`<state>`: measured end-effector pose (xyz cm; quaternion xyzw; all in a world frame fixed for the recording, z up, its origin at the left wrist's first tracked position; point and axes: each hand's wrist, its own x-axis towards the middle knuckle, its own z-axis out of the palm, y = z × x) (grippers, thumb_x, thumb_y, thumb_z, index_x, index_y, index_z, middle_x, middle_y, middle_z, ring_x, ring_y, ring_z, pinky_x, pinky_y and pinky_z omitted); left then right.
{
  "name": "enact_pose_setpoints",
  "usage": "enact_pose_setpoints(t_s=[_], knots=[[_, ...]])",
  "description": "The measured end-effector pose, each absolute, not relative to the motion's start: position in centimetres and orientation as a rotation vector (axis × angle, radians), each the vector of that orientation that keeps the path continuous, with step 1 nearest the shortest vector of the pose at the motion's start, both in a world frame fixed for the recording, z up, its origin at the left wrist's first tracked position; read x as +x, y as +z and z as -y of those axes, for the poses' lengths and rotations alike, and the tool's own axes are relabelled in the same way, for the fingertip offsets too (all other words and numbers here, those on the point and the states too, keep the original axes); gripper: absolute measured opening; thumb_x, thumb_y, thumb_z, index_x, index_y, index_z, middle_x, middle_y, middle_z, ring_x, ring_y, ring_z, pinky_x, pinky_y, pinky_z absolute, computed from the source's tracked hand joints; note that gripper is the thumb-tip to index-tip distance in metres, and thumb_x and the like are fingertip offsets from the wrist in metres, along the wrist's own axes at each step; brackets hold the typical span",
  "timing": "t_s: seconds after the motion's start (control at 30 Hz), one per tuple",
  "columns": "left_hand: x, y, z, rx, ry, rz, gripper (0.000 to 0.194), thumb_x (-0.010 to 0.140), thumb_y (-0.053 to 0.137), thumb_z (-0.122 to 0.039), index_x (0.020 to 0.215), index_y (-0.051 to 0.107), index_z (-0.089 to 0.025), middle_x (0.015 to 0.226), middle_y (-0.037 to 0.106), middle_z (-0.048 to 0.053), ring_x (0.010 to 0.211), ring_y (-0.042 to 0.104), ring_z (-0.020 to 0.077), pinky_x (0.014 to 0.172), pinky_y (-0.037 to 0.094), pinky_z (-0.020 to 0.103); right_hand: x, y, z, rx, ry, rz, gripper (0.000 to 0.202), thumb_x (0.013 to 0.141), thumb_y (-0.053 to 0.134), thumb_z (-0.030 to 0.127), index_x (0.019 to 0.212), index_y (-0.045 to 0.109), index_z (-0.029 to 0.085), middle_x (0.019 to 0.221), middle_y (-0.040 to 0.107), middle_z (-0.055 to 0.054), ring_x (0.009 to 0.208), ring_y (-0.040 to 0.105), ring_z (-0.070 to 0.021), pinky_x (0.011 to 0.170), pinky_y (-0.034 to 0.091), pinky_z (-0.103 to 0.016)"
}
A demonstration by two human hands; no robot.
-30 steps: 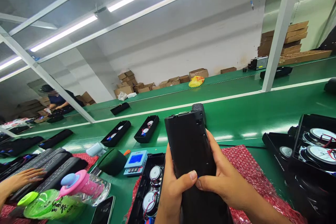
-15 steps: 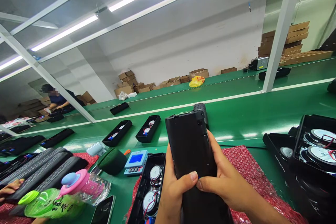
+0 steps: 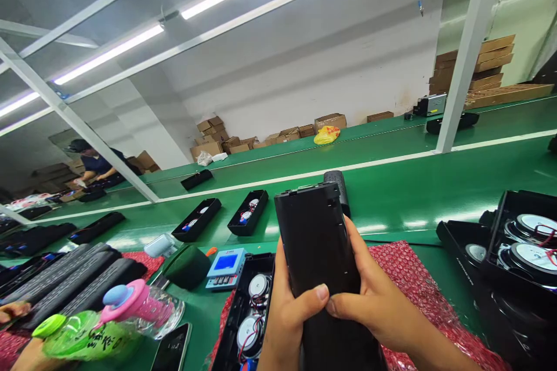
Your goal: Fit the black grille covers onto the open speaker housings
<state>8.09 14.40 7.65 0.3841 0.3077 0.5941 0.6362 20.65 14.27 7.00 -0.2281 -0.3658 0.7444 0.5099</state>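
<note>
My left hand (image 3: 289,313) and my right hand (image 3: 369,301) are both wrapped around a long black speaker housing (image 3: 315,243), its smooth face turned toward me. Both thumbs press on that face and nearly meet; most of the fingers are hidden behind. Just left of my left hand lies an open black speaker case (image 3: 235,324) with round drivers and red wires inside. Red bubble wrap (image 3: 404,266) spreads under my right forearm. Beyond the housing's top end, a dark cylindrical speaker (image 3: 337,182) is partly covered.
A blue tester (image 3: 226,269), a phone (image 3: 172,351), a pink-lidded bottle (image 3: 143,307) and a green bottle (image 3: 87,336) stand left. Stacked open speaker cases (image 3: 526,237) are on the right. Open cases (image 3: 248,213) lie on the green belt (image 3: 391,191). A co-worker's hand (image 3: 15,310) shows at far left.
My hands keep their hold on the housing almost unmoved. Cases on the near belt have shifted slightly right, and the co-worker's hand at far left has moved.
</note>
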Motion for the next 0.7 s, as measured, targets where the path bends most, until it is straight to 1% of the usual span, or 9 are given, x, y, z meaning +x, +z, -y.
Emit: enact_pose_setpoints(t_s=[0.1,0.23,0.33,0.43,0.5,0.63,0.7], knots=[[8.01,7.57,-14.42,0.882,1.353,-0.704,0.108,0.056,0.08,-0.025,0.145,0.02,-0.025,0.118,0.064,0.012,0.113,0.058,0.0382,0.096,0.047,0.052,20.67,6.99,-14.25,-0.553,1.792,0.89,0.115,0.064,0.066,0.004,0.145,-0.004,0.047,0.145,0.036,-0.004,0.11,0.059,-0.0225,0.077,0.052,-0.031],[7.93,7.52,-14.52,0.914,1.358,-0.714,0.103,0.056,0.079,-0.027,0.144,0.025,-0.024,0.119,0.063,0.013,0.112,0.058,0.0389,0.096,0.046,0.052,20.74,7.36,-14.15,-0.566,1.808,0.891,0.115,0.064,0.065,0.005,0.145,-0.007,0.044,0.145,0.036,-0.005,0.107,0.06,-0.0224,0.075,0.051,-0.031],[7.92,7.59,-14.54,0.924,1.35,-0.718,0.103,0.056,0.08,-0.028,0.143,0.025,-0.023,0.119,0.063,0.013,0.112,0.058,0.0391,0.096,0.047,0.053,20.79,7.76,-14.06,-0.585,1.811,0.873,0.116,0.063,0.065,0.005,0.146,-0.007,0.042,0.145,0.036,-0.005,0.108,0.059,-0.0225,0.076,0.05,-0.031],[7.96,7.68,-14.58,0.923,1.345,-0.707,0.106,0.056,0.08,-0.027,0.144,0.022,-0.024,0.119,0.063,0.013,0.113,0.058,0.0386,0.096,0.046,0.052,20.85,7.86,-14.06,-0.585,1.821,0.876,0.117,0.063,0.065,0.005,0.145,-0.007,0.044,0.144,0.037,-0.004,0.107,0.059,-0.0221,0.079,0.05,-0.032],[7.99,7.71,-14.6,0.924,1.346,-0.695,0.108,0.055,0.08,-0.027,0.145,0.021,-0.024,0.12,0.063,0.012,0.113,0.057,0.0387,0.097,0.046,0.052,20.89,7.75,-14.12,-0.58,1.825,0.893,0.116,0.063,0.065,0.006,0.145,-0.007,0.046,0.144,0.037,-0.003,0.107,0.059,-0.0223,0.078,0.05,-0.033],[7.98,7.73,-14.5,0.902,1.34,-0.713,0.105,0.055,0.08,-0.026,0.143,0.023,-0.024,0.119,0.063,0.013,0.113,0.058,0.0388,0.097,0.046,0.052,20.92,7.46,-14.26,-0.575,1.824,0.919,0.115,0.064,0.065,0.007,0.144,-0.008,0.047,0.144,0.037,-0.003,0.104,0.06,-0.0232,0.074,0.05,-0.033],[7.95,7.74,-14.39,0.886,1.335,-0.73,0.104,0.056,0.08,-0.026,0.143,0.023,-0.024,0.119,0.063,0.013,0.112,0.058,0.0385,0.097,0.046,0.052,20.93,7.41,-14.29,-0.57,1.82,0.925,0.115,0.064,0.064,0.006,0.144,-0.007,0.047,0.142,0.038,-0.003,0.104,0.06,-0.0229,0.075,0.05,-0.032]])
